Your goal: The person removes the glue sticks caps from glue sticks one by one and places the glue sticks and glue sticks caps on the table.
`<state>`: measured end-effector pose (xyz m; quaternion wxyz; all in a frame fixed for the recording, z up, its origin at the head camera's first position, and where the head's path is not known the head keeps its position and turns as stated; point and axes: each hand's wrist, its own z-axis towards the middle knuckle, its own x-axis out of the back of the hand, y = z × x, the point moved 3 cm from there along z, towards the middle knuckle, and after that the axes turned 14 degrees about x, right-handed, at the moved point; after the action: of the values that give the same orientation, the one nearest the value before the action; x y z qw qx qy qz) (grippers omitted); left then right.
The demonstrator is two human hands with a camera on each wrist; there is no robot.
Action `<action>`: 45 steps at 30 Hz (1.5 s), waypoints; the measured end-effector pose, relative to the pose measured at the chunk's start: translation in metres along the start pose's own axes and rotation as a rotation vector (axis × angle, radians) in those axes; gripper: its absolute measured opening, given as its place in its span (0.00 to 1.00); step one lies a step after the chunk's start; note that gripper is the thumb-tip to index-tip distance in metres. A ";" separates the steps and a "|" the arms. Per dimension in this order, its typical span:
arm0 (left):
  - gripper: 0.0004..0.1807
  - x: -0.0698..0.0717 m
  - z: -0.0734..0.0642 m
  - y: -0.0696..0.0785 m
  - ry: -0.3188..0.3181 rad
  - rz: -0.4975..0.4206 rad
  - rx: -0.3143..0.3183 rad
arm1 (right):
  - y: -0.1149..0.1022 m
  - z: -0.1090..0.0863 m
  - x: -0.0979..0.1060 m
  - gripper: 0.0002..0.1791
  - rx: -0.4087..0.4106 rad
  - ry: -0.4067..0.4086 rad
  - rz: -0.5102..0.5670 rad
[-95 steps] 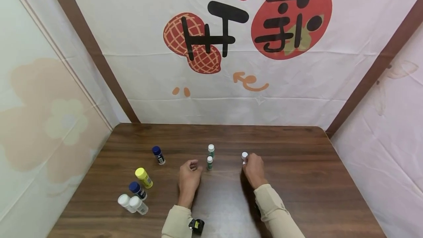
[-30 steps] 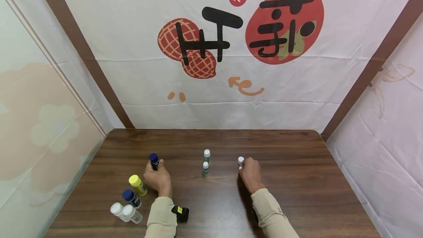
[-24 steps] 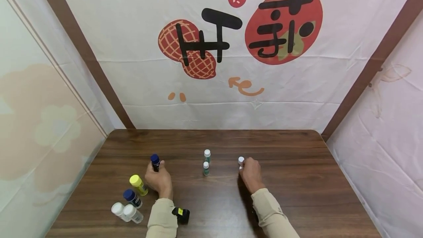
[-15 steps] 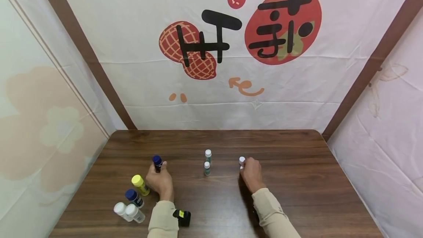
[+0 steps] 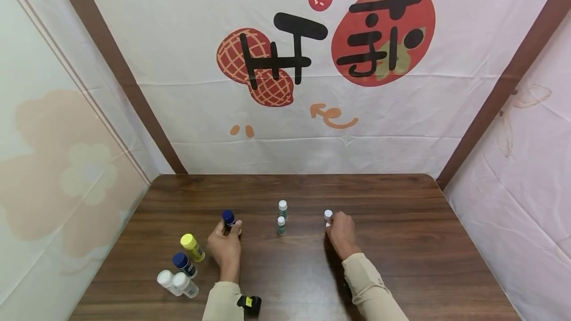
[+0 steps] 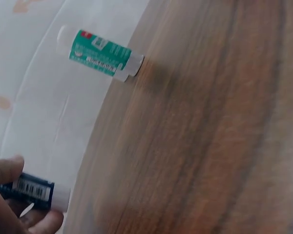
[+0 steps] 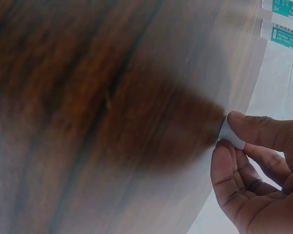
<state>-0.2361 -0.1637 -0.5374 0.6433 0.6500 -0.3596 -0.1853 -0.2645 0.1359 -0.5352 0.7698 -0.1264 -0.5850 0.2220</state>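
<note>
Blue-capped dark plastic cylinder point(image 5: 229, 219) lies at the far end of my left hand point(image 5: 225, 249), thumb and fingers clamped round it — long axis roughly upright. Whether its base touches the brown wooden table point(image 5: 424, 251) I cannot tell. To its right, 2 white-capped, green-labelled cylinders point(image 5: 281, 227) stand between my hands, in the way of any rightward move. My right hand point(image 5: 343, 234) pinches a small white cylinder point(image 7: 230, 136). Near left — a bright yellow-capped cylinder point(image 5: 193, 248).

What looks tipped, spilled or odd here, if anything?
Nothing stands out: no visible spill on the brown wood-grain table, and the green-and-white cylindrical tubes stand upright. The white-topped cylinder in the right hand is mostly hidden, so I can't judge it.
</note>
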 end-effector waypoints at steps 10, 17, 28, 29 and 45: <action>0.12 -0.005 -0.020 -0.007 -0.192 0.048 -0.012 | 0.003 -0.006 -0.003 0.09 0.042 0.021 -0.009; 0.11 -0.005 -0.029 -0.011 -0.256 0.072 -0.015 | 0.002 -0.009 -0.006 0.09 0.068 0.018 -0.005; 0.15 -0.006 -0.042 -0.009 -0.289 0.131 -0.021 | 0.002 -0.011 -0.002 0.05 0.066 0.078 0.032; 0.16 -0.006 -0.043 -0.008 -0.291 0.131 -0.032 | 0.001 -0.011 -0.002 0.06 0.067 0.089 0.033; 0.18 -0.013 -0.071 0.006 -0.372 0.060 -0.095 | -0.057 -0.037 0.036 0.15 0.001 0.275 0.070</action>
<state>-0.1963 -0.1038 -0.5276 0.6010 0.5625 -0.4824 -0.2995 -0.2104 0.1061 -0.4894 0.8345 -0.1758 -0.4691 0.2296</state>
